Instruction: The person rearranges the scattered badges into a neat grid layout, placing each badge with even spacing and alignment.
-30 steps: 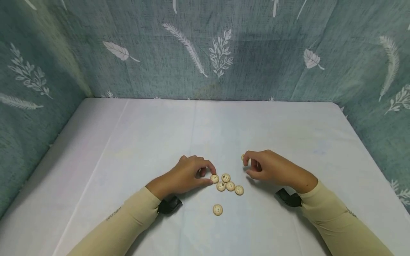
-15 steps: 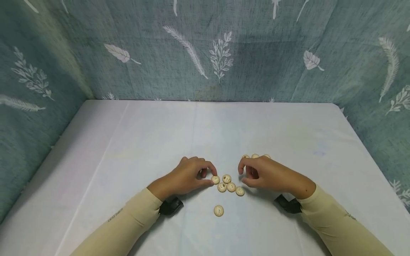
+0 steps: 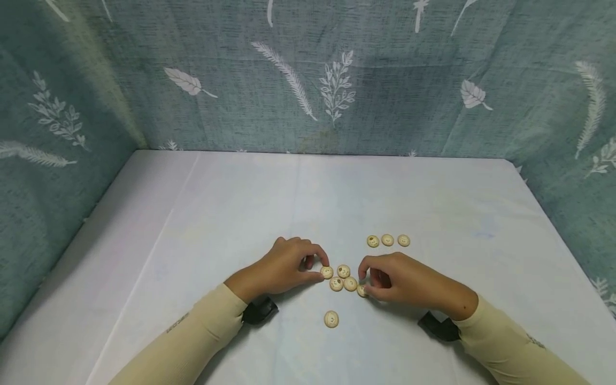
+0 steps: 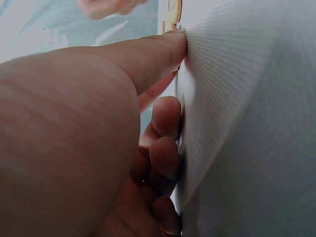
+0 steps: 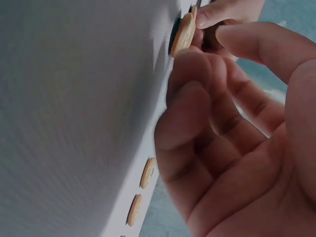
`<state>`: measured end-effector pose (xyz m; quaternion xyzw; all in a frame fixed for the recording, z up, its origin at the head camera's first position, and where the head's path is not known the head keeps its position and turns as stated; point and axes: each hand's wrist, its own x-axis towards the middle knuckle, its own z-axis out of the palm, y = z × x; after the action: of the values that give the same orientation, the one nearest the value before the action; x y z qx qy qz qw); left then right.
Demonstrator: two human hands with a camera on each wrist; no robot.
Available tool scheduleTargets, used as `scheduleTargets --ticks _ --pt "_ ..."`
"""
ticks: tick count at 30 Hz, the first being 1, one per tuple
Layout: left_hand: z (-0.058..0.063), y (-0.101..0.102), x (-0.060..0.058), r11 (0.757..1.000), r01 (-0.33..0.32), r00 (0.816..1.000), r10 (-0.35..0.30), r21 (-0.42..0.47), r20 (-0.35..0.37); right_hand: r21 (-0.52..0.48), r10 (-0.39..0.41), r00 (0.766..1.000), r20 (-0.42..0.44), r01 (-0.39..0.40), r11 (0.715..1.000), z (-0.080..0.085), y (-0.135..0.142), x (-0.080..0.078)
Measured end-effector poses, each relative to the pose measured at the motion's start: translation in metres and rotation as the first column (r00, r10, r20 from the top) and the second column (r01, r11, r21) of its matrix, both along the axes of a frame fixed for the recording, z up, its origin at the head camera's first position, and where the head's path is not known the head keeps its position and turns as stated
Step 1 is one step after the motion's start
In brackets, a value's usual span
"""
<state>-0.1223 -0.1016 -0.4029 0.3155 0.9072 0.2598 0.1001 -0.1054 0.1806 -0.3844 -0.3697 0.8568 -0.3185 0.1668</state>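
Button [image 3: 326, 272] sits pinched in your left hand [image 3: 287, 266]. Your right hand [image 3: 401, 279] touches another button [image 3: 362, 291]; pinch cannot be confirmed.

Three discs [image 3: 387, 240] behind right hand [image 3: 399, 275]

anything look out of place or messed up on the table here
One disc lies alone, below the cluster of discs between left hand and right hand in the head view, apart from the row of three. A faint bluish smudge also marks the white cloth. Nothing looks clearly broken.
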Motion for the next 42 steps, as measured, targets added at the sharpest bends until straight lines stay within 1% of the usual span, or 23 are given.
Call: scheduleTargets --ticks 4,10,17,23,27,30,35,40,42 --pt "0.0005 -0.0018 0.0016 1.0 -0.009 1.0 0.009 -0.012 0.003 0.018 0.011 1.0 0.008 -0.011 1.0 -0.0027 -0.002 0.0003" --pt "0.0047 -0.002 0.001 1.0 -0.02 1.0 0.019 -0.003 -0.01 0.038 0.004 1.0 0.002 -0.004 0.999 -0.0032 -0.0014 -0.0012" --pt "0.0018 -0.0021 0.0005 1.0 -0.007 1.0 0.007 -0.016 0.006 0.059 0.017 0.999 0.035 -0.019 0.998 -0.0043 -0.0014 0.0009" --pt "0.0049 -0.0017 -0.001 1.0 -0.016 1.0 0.016 0.006 -0.016 0.078 -0.003 1.0 -0.001 0.003 0.997 -0.0027 -0.0026 0.0001" --pt "0.002 -0.0016 -0.0011 1.0 -0.009 1.0 0.009 -0.005 -0.001 0.084 -0.002 1.0 0.013 0.001 0.997 -0.0036 -0.0022 0.0008" --pt "0.0012 -0.0013 -0.0011 1.0 -0.006 1.0 0.006 -0.007 -0.001 0.087 -0.004 1.0 0.004 0.004 0.996 -0.0043 -0.0017 0.0013" --pt "0.0061 -0.0001 -0.0014 1.0 -0.011 1.0 0.011 0.0 -0.004 0.103 -0.01 1.0 -0.022 0.012 0.995 -0.0026 -0.0028 0.0003" --pt "0.002 0.0004 -0.002 1.0 -0.006 1.0 0.006 -0.004 0.008 0.103 -0.01 1.0 -0.01 0.011 0.995 -0.0041 -0.0024 0.0017" --pt "0.0014 0.0004 -0.0027 1.0 -0.005 1.0 0.005 -0.002 0.004 0.102 -0.008 1.0 -0.02 0.01 0.995 -0.0051 -0.0022 0.0015"
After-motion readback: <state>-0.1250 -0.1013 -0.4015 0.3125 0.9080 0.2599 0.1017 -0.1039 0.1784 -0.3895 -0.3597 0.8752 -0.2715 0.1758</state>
